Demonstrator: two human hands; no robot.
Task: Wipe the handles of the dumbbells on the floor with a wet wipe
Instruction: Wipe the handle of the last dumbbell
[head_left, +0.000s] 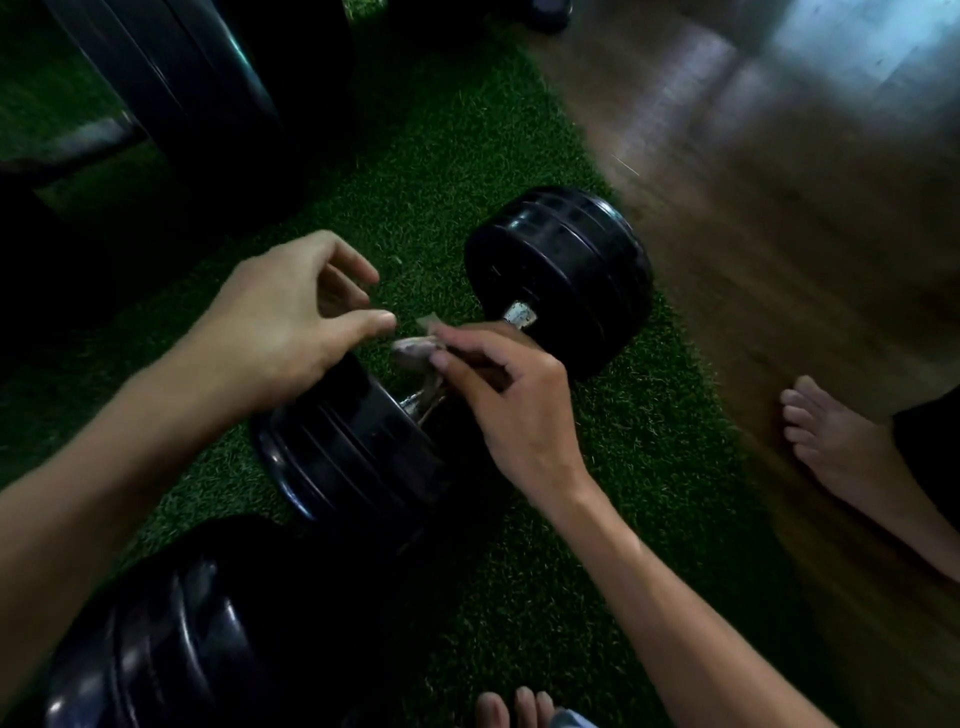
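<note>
The small crumpled grey wet wipe (413, 347) sits bunched at the tips of the right hand (511, 410), pinched between thumb and curled fingers (470, 345) and held over the short metal handle (423, 402) of the black round-plated dumbbell (561, 275); the right forearm comes in from the lower right, wrist bent so the back of the hand faces up; the wipe is just beyond the fingertips and above the handle, though whether it touches the metal cannot be told; most of the handle is hidden under this hand, with a bright stub showing at the far plate and a dull stretch showing below the wipe by the near plate.

The left hand (291, 322) reaches in from the lower left, held above the near plate; its fingers are loosely curved and parted, thumb stretched toward the wipe and stopping just short of it, gripping nothing.

The dumbbell lies slantwise on the dark green artificial-turf mat (597, 493), one plate beyond the fingers to the upper right, the other beneath the left wrist; a second black dumbbell plate (171, 639) lies nearer, at the lower left; large dark weight plates (171, 88) stand far beyond the left hand; right of the mat runs a brown wooden floor (779, 234), blurred; a bare foot (841, 441) rests on it well to the right of the right hand, and bare toes (514, 709) show at the bottom edge.
</note>
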